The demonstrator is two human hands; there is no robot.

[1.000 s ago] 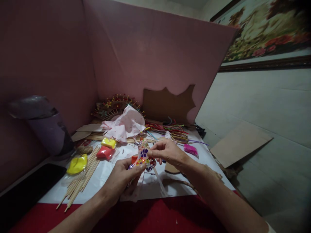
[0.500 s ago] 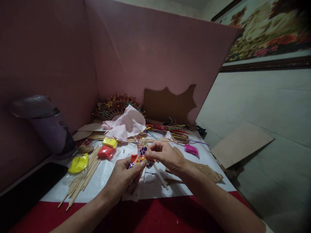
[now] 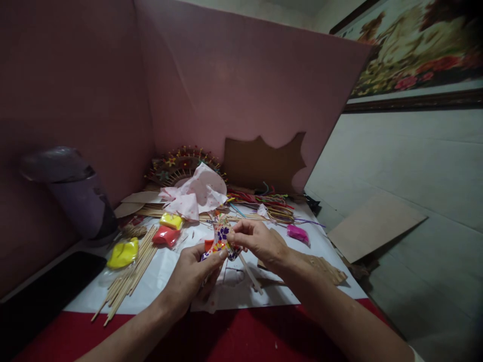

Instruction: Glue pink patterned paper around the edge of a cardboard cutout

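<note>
Between my hands is a small piece of floral-patterned material [image 3: 222,236], white with purple, orange and red flowers. My left hand [image 3: 194,266] grips its lower left side, thumb on top and fingers underneath. The fingertips of my right hand [image 3: 260,241] pinch its right edge. A bit of orange [image 3: 209,245] shows beside my left fingers. Below the piece a pale thin stick [image 3: 250,274] slants down to the right; whether it is joined to the piece I cannot tell. My fingers hide part of the piece.
Thin wooden sticks [image 3: 130,276] lie left, beside yellow [image 3: 123,253] and red [image 3: 166,236] wrapped packets. A black slab [image 3: 53,281] is at far left, near a purple tumbler [image 3: 81,201]. Pink-spotted cloth [image 3: 204,188] lies behind; a magenta packet [image 3: 298,234] and torn cardboard [image 3: 328,269] sit right.
Both hands stay almost still on the floral piece. The whole view has shifted very slightly; nothing has been let go or picked up.
</note>
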